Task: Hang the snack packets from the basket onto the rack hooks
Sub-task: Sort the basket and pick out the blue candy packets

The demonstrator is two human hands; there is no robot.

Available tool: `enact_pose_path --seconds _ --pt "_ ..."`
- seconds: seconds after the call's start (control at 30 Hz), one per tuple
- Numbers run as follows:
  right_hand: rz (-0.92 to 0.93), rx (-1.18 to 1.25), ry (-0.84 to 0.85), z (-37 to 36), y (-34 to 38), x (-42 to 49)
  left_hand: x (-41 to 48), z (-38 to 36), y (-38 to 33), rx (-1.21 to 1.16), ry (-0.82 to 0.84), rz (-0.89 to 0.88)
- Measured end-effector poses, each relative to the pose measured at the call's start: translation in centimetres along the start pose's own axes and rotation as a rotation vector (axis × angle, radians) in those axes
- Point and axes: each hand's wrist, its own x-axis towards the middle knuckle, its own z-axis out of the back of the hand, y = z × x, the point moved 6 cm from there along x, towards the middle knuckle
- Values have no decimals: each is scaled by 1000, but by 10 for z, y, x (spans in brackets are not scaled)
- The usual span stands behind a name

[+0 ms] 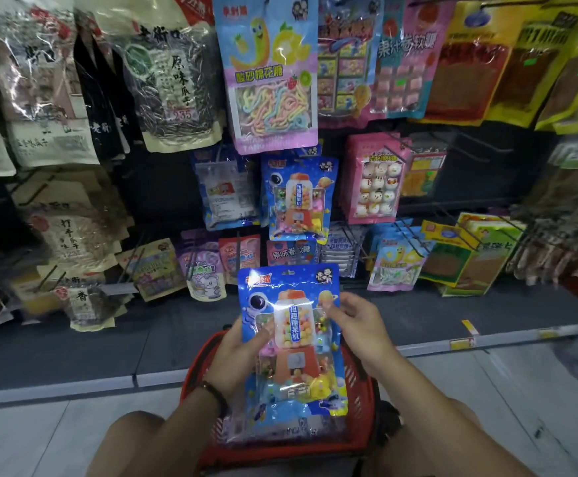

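Here, a blue candy packet is held upright over the red basket — left hand gripping its left edge, right hand pinching the right.

We are in a shop, facing a snack aisle. A dark display rack carries rows of wire hooks. Sealed snack packets hang from them in stacks of one design, such as the pink packets and the bags of sunflower seeds. Along the front edge of the bottom shelf runs a rail with a yellow price label. A red plastic shopping basket is between our knees, above the pale tiled floor.
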Motion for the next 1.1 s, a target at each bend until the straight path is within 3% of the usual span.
enact_pose_path --seconds 0.13,0.27,0.5,1.1 --pt "24 32 -72 8 5 12 14 -4 -16 38 15 -23" --pt "47 27 -132 11 15 33 37 -2 -35 122 -79 -105" --pt "126 -26 -180 17 71 95 102 -6 -86 221 -141 -222" --pt "237 -123 -288 32 114 211 218 -24 -116 215 -169 -264"
